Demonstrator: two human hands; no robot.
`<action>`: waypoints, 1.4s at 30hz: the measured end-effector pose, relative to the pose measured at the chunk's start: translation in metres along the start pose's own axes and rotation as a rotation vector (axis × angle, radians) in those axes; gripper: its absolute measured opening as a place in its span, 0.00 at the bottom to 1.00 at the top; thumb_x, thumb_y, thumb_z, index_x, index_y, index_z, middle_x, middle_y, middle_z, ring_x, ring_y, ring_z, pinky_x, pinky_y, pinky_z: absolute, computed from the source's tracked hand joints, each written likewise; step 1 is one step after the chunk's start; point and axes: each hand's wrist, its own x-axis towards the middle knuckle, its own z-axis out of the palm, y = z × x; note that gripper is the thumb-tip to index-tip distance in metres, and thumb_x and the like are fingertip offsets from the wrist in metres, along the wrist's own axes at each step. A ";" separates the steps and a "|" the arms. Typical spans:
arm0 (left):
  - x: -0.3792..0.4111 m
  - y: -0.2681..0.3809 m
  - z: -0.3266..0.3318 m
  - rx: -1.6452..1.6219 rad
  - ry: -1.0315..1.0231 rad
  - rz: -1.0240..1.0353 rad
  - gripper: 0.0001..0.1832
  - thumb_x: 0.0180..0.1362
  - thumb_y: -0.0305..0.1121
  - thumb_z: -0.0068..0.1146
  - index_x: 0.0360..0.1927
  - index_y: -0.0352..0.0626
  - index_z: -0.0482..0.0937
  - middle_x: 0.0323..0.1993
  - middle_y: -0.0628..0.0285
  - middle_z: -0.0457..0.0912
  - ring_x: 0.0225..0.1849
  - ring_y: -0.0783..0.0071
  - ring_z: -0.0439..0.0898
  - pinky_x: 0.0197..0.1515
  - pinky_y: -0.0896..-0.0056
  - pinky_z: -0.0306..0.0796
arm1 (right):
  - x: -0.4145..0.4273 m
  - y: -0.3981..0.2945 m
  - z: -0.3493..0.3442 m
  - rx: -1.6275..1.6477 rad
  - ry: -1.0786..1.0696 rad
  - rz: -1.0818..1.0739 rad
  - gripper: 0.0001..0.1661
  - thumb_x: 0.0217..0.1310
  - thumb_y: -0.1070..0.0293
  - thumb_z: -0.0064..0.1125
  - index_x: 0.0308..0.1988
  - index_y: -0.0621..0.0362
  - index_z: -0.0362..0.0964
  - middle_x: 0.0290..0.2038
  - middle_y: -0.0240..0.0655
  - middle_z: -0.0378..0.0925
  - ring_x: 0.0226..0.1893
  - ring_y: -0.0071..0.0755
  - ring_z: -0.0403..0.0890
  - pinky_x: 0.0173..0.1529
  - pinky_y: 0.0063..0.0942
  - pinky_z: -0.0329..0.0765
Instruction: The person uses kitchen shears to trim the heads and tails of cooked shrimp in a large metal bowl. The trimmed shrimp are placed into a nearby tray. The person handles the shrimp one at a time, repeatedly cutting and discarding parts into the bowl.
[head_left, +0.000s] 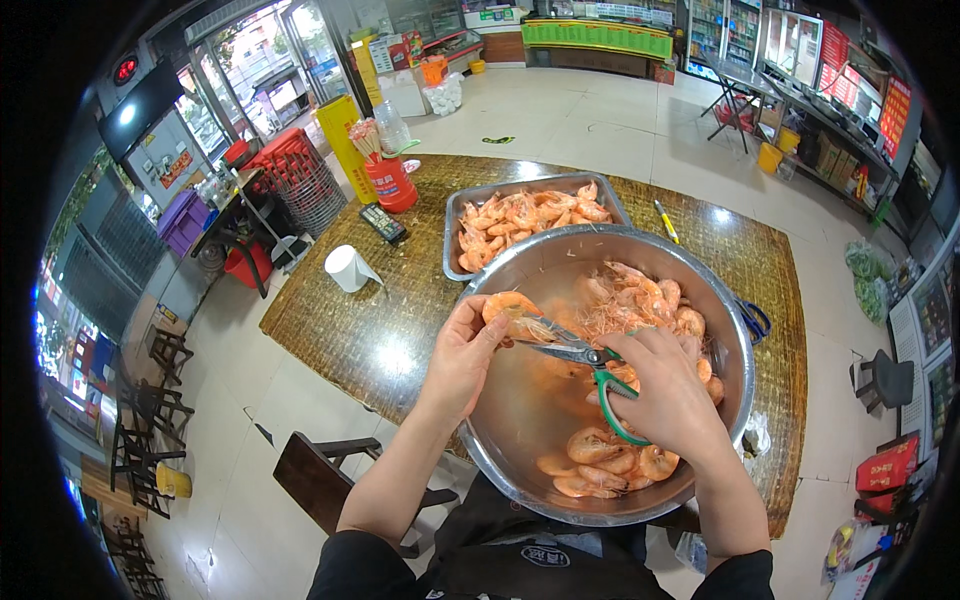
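Between the thumb and fingers of my left hand (469, 352) is a cooked shrimp (513, 309), held above a large steel basin (487, 480). My right hand (667, 386) grips green-handled kitchen scissors (581, 354), their blades apart at the shrimp's legs and head side. Cloudy water stands in the basin. A heap of shrimp pieces with long feelers (626, 296) rises at its far right, and whole shrimp (600, 457) lie near its front edge. Behind the basin, a rectangular metal tray (451, 244) holds many orange shrimp (525, 214).
On the patterned table (330, 315) are a paper roll (349, 268), a remote control (382, 223), a red chopstick holder (391, 184) and a yellow pen (666, 221). Blue handles (754, 321) show beside the basin's right rim. A wooden chair (319, 480) stands left of my legs.
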 end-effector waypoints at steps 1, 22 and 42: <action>0.000 -0.001 -0.002 -0.035 -0.005 0.000 0.10 0.77 0.34 0.55 0.56 0.44 0.74 0.54 0.61 0.84 0.54 0.76 0.80 0.58 0.68 0.71 | 0.000 0.000 0.000 0.014 0.003 -0.002 0.31 0.52 0.62 0.78 0.56 0.55 0.80 0.45 0.40 0.82 0.53 0.46 0.79 0.61 0.43 0.64; 0.000 0.003 -0.009 -0.242 -0.117 -0.041 0.12 0.76 0.35 0.56 0.55 0.39 0.77 0.52 0.56 0.86 0.55 0.69 0.84 0.64 0.61 0.75 | 0.007 0.004 -0.008 0.451 -0.148 0.055 0.28 0.56 0.58 0.78 0.51 0.64 0.81 0.32 0.46 0.84 0.33 0.44 0.86 0.42 0.37 0.80; 0.001 0.002 -0.002 -0.182 -0.036 -0.085 0.11 0.76 0.34 0.56 0.57 0.43 0.80 0.52 0.64 0.86 0.50 0.79 0.79 0.56 0.71 0.72 | 0.008 -0.001 -0.007 0.381 -0.174 0.047 0.28 0.58 0.57 0.77 0.52 0.61 0.80 0.33 0.44 0.85 0.35 0.50 0.87 0.45 0.41 0.80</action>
